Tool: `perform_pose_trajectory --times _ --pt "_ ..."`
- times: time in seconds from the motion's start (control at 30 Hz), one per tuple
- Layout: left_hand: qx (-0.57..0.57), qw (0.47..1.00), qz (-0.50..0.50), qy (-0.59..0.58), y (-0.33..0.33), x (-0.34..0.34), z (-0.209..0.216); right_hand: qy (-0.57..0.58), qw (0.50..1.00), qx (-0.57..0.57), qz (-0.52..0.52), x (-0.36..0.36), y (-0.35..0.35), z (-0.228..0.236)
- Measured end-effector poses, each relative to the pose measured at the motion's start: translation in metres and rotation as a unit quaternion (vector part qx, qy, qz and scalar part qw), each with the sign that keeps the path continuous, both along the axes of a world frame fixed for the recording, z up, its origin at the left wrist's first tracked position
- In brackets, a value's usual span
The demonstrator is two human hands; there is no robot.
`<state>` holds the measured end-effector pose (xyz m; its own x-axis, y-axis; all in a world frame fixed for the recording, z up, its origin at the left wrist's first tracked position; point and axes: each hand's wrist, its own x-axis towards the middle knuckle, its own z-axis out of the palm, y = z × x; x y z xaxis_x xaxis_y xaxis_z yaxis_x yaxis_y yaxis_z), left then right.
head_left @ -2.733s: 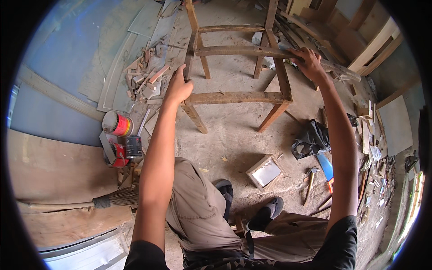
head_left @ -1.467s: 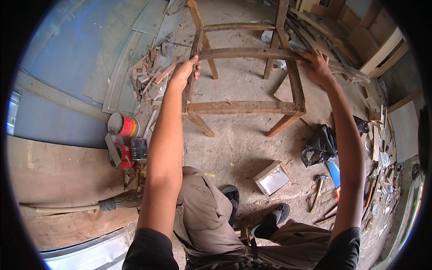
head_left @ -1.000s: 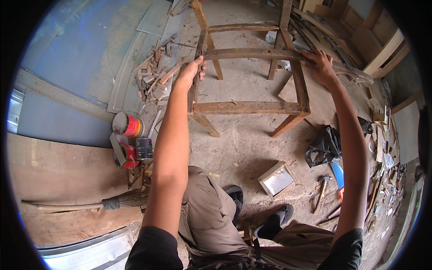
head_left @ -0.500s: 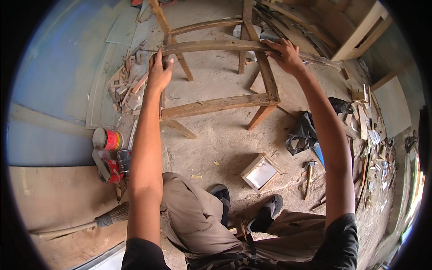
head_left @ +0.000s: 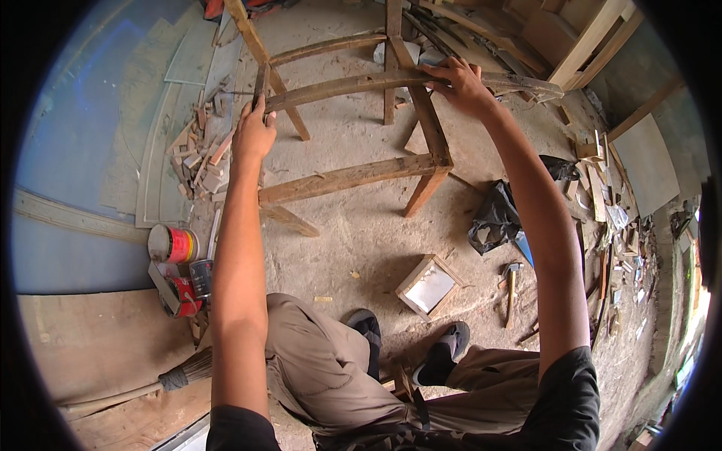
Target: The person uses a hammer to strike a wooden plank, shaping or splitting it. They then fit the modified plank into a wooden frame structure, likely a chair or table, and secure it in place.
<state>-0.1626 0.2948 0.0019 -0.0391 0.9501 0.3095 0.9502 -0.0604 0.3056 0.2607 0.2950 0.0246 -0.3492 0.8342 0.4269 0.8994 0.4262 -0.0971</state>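
Along the left edge we see a pale blue wall (head_left: 83, 128) and flat boards (head_left: 162, 150) lying beside it, with a heap of short wood offcuts (head_left: 199, 161) next to them. Nearer us stand a round tin with a red band (head_left: 171, 244) and a smaller dark can (head_left: 200, 276), close together, and below them a broom head (head_left: 192, 368) rests on a sheet of brown board (head_left: 90, 346).

Our left hand (head_left: 254, 135) is closed around the near left upright of a rough wooden frame (head_left: 342, 177), fingers wrapped on the post where the top rail meets it. That frame stands on the dusty concrete floor (head_left: 353, 233) ahead of our knees, built of square, unfinished, greyish-brown bars, its rails bowed by the lens. Between the frame's near rail and our feet the floor lies open, apart from a small shallow wooden box (head_left: 429, 286) with a pale bottom.

Our right hand (head_left: 459, 83) lies on the top rail at the far right corner, fingers curled over the bar and gripping it.

Further right, a crumpled black bag (head_left: 500, 218) sits just beside our forearm, a hammer (head_left: 511, 282) lies near it, and scattered boards and scraps (head_left: 617, 195) crowd the right edge, leaving little room there.
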Motion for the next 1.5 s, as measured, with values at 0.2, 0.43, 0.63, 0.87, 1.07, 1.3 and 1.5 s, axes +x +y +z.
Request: perform_pose_trajectory --times 0.2,0.43,0.63,0.87,1.07,1.3,1.5 --pt "0.002 1.0 -0.004 -0.013 0.001 0.001 0.001 0.002 1.0 -0.002 -0.004 0.001 0.002 -0.002" --pt "0.063 0.997 -0.021 0.048 0.004 -0.003 -0.008 0.015 1.0 -0.011 0.002 -0.001 -0.001 -0.002" --pt "0.035 0.999 -0.023 0.033 -0.004 0.003 0.004 0.011 1.0 -0.005 0.008 -0.002 -0.002 -0.009" --pt "-0.006 1.0 0.021 0.014 -0.007 0.009 0.009 0.028 0.999 0.012 0.026 0.004 0.004 -0.014" --pt "-0.019 0.999 0.024 0.016 -0.003 0.006 0.007 0.042 0.998 -0.011 0.035 0.0 0.006 -0.008" --pt "0.017 0.999 -0.009 0.033 -0.001 0.001 0.002 0.048 0.997 0.001 0.053 0.002 0.015 -0.006" --pt "0.028 0.999 -0.014 0.024 -0.002 0.003 0.002 0.046 0.997 -0.017 0.052 0.004 0.022 -0.007"
